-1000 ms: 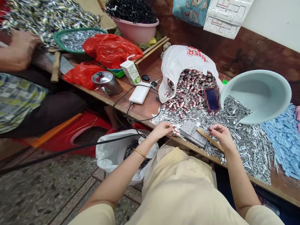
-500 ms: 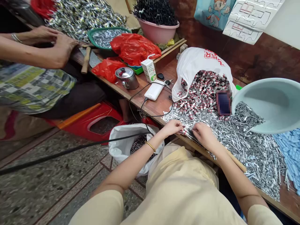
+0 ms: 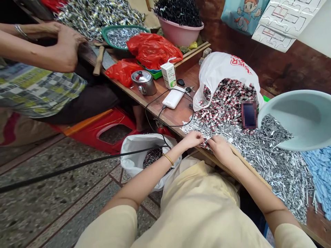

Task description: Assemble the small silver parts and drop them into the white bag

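My left hand [image 3: 193, 139] is at the table's front edge, its fingertips pinched together on something too small to make out. Close beside it, my right hand [image 3: 220, 148] is closed too, its fingertips nearly meeting the left ones; what they hold is hidden. Around both hands lies a spread of small silvery metal parts [image 3: 269, 158]. Just beyond are red-and-silver pieces with metal loops [image 3: 222, 106], spilling from a white plastic bag [image 3: 227, 63]. A wooden stick [image 3: 252, 168] lies along the edge by my right wrist.
A grey-blue basin [image 3: 307, 117] rests tilted at the right, near light-blue strips [image 3: 319, 172]. A white sack [image 3: 131, 146] stands below the edge. A cable runs from a white power bank [image 3: 173, 98]. A metal cup [image 3: 144, 82] and a co-worker's hands [image 3: 68, 39] are leftward.
My right hand has moved left, bringing its fingertips closer to my left hand's. The view has shifted slightly. The co-worker's hands have moved a little.
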Tool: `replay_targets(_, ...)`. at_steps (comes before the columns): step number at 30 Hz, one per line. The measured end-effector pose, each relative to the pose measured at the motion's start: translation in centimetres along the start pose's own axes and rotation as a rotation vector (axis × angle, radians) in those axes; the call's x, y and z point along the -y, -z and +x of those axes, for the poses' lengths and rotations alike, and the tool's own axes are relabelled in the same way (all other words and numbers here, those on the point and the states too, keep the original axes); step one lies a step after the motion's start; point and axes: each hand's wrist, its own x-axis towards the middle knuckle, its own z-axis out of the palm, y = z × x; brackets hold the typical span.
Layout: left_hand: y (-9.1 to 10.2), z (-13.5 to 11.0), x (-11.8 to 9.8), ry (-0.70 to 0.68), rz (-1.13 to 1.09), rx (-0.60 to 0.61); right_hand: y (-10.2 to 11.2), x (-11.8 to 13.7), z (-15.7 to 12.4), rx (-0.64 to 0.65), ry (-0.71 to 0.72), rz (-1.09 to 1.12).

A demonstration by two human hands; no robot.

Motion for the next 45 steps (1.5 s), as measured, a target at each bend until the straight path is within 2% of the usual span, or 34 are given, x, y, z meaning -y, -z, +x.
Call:
replay_targets(4, -0.1, -0.1, -0.4, 0.016, -0.018, -0.002, -0.6, -0.9, -0.2, -0.099, 0.074, 0.083)
replay_targets(9, -0.1, -0.2, -0.5, -0.018, 0.044, -0.021, -1.5, -1.1, -0.6, -0.280, 0.089, 0.154)
replay_targets(12, -0.1, -0.1, -0.3, -0.045, 0.103, -0.047, -1.7, -1.0, -0.6, -0.307, 0.123, 0.148)
replay_targets(20, -0.1, 0.0, 0.0, -0.067, 0.186, -0.065, -1.6, -1.3, -0.4, -0.185, 0.196, 0.138)
replay_targets(26, 0.0, 0.1, 0.0, -0.077, 0.202, -0.079, -1.7, -0.8, -0.7, -0.203, 0.140, 0.119)
replay_targets(30, 0.0, 0.2, 0.0, -0.073, 0.196, -0.085, -1.5, -0.9, -0.7, -0.150, 0.122, 0.107)
replay_targets(39, -0.1, -0.1, -0.3, -0.048, 0.183, -0.071, 1.7, -0.9, 0.1, 0.045, 0.273, -0.025)
replay_targets(45, -0.2, -0.1, -0.3, -0.048, 0.180, -0.074, 2.9, -0.7, 0.3, 0.090, 0.304, -0.060)
